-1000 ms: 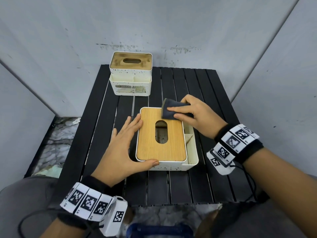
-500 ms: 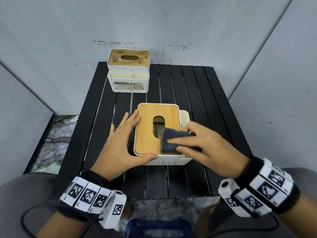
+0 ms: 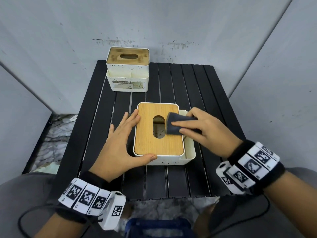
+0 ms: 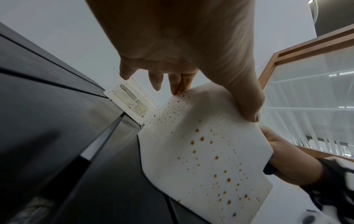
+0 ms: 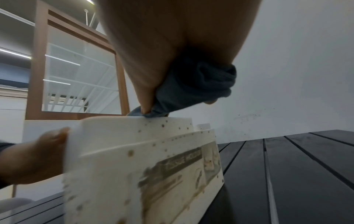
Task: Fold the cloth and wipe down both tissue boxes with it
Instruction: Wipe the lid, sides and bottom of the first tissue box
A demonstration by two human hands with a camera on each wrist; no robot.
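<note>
The near tissue box (image 3: 159, 160), white and speckled with a wooden lid (image 3: 147, 134), stands mid-table. My right hand (image 3: 202, 133) grips a folded dark grey cloth (image 3: 177, 123) and presses it on the lid's right side beside the oval slot. In the right wrist view the cloth (image 5: 195, 84) is bunched under my fingers on the box (image 5: 143, 166) top edge. My left hand (image 3: 123, 140) braces the box, with straight fingers along its left side and the thumb on the front corner; the left wrist view shows this on the speckled wall (image 4: 201, 151). The second tissue box (image 3: 127, 69) stands at the far left.
The black slatted table (image 3: 197, 86) is hemmed in by grey walls behind and on both sides. Bare slats lie right of and behind the near box. Marbled floor shows at the left (image 3: 56, 134). A blue object (image 3: 157, 227) sits below the table's near edge.
My right hand slid the cloth from the lid's far right corner down to its near right edge, then back up beside the slot. The left hand and the box stayed put.
</note>
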